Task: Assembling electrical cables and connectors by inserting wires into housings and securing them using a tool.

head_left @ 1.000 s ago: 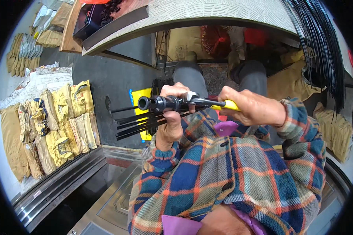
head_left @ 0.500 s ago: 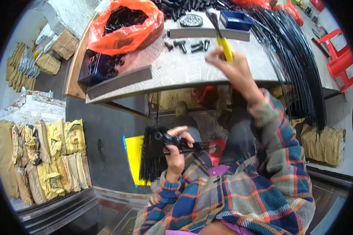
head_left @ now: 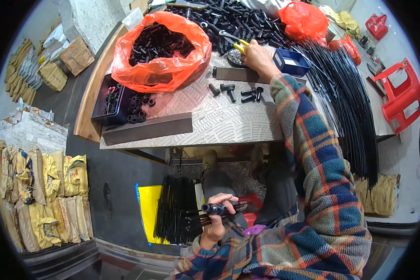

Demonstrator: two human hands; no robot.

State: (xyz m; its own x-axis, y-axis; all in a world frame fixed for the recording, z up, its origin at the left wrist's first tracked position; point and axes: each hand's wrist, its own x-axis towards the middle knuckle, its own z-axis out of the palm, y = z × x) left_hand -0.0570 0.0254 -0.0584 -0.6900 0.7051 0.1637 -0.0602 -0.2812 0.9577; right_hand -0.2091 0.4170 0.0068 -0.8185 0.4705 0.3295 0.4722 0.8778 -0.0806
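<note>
At the far side of the table, my right hand [head_left: 259,58] is closed on yellow-handled pliers [head_left: 241,45]. Their metal jaws point toward a pile of black tubular parts [head_left: 247,21]. Under the hand, partly covered, lies a round patterned metal piece [head_left: 234,58]. Over my lap, my left hand [head_left: 215,223] grips a short black tube-like fitting [head_left: 213,208], its open end facing left. Thin dark rods pass by the fingers; whether they join the fitting, I cannot tell. Several loose black fittings [head_left: 228,90] rest on the tabletop between the two metal bars.
An orange bag [head_left: 168,77] of black parts stands on the table's left, beside a dark bin [head_left: 108,105]. A blue box [head_left: 291,63] sits right of my hand. Long black rods [head_left: 345,102] hang over the right edge. Metal bars [head_left: 149,129] lie along the front. A red stool [head_left: 401,93] stands right.
My right hand has carried the pliers farther across the table to the pile's edge. The left hand keeps its grip on the black fitting over my lap. The view has shifted.
</note>
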